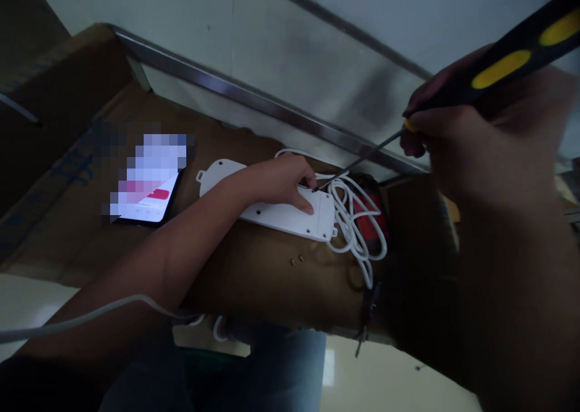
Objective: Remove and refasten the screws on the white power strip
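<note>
A white power strip (281, 217) lies on the cardboard, its face with several screw holes turned up. My left hand (286, 182) grips it near the right end, thumb on the face and fingers at the far edge. My right hand (471, 128) is closed around the black and yellow handle of a long screwdriver (501, 69). The screwdriver's tip meets the strip by a hole at the far edge, close to my left fingertips. Two small screws (296, 260) lie on the cardboard in front of the strip. A coiled white cable (356, 218) rests at its right end.
A lit phone (154, 188), partly blurred, lies left on the cardboard surface (258, 273). Beneath the coil shows a red and black object (372, 218). A thin tool (370, 303) hangs over the front edge. Behind runs a wall with a metal strip (217, 87).
</note>
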A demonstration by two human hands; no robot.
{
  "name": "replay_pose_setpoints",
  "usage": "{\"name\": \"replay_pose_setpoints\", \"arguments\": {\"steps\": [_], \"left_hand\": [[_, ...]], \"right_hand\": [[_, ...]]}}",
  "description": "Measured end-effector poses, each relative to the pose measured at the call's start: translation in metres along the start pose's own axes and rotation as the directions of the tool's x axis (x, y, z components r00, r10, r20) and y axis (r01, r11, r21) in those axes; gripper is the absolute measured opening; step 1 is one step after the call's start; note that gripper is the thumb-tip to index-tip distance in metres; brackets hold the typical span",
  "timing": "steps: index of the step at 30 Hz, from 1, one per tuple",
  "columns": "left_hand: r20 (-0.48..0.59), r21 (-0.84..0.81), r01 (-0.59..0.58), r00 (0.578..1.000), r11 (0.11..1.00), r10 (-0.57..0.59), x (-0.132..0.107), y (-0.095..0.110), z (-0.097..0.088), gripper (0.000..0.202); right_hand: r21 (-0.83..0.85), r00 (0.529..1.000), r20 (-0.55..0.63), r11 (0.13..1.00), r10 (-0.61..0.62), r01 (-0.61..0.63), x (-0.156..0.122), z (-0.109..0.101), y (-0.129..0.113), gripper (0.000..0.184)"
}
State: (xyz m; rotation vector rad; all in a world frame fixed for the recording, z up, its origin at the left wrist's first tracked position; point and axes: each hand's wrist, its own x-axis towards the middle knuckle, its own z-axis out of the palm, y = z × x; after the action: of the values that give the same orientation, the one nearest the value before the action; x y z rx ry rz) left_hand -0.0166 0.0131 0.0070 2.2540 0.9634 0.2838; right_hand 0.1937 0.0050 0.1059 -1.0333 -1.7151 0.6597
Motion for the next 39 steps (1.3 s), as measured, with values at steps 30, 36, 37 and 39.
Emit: {"name": "replay_pose_setpoints", "arguments": {"steps": [30, 36, 37, 39], "left_hand": [[0.01, 0.003, 0.01, 1.0, 1.0, -0.01, 0.0, 0.001, 0.0, 0.055], [0.018, -0.004, 0.009, 1.0, 1.0, -0.009, 0.0, 0.0, 0.0, 0.055], [0.013, 0.0, 0.004, 1.0, 1.0, -0.004, 0.0, 0.0, 0.0, 0.054], [0.005, 0.007, -0.006, 1.0, 1.0, 0.006, 0.0, -0.002, 0.001, 0.054]], "right_hand": [[-0.029, 1.0, -0.008, 0.999, -0.02, 0.02, -0.005, 0.011, -0.008, 0.016], [-0.088, 0.999, 0.006, 0.996, -0.031, 0.032, -0.005, 0.008, -0.008, 0.015], [-0.098, 0.999, 0.002, 0.994, -0.048, 0.048, -0.005, 0.008, -0.008, 0.015], [-0.123, 0.998, 0.0, 0.99, -0.065, 0.065, -0.005, 0.009, -0.008, 0.016]]}}
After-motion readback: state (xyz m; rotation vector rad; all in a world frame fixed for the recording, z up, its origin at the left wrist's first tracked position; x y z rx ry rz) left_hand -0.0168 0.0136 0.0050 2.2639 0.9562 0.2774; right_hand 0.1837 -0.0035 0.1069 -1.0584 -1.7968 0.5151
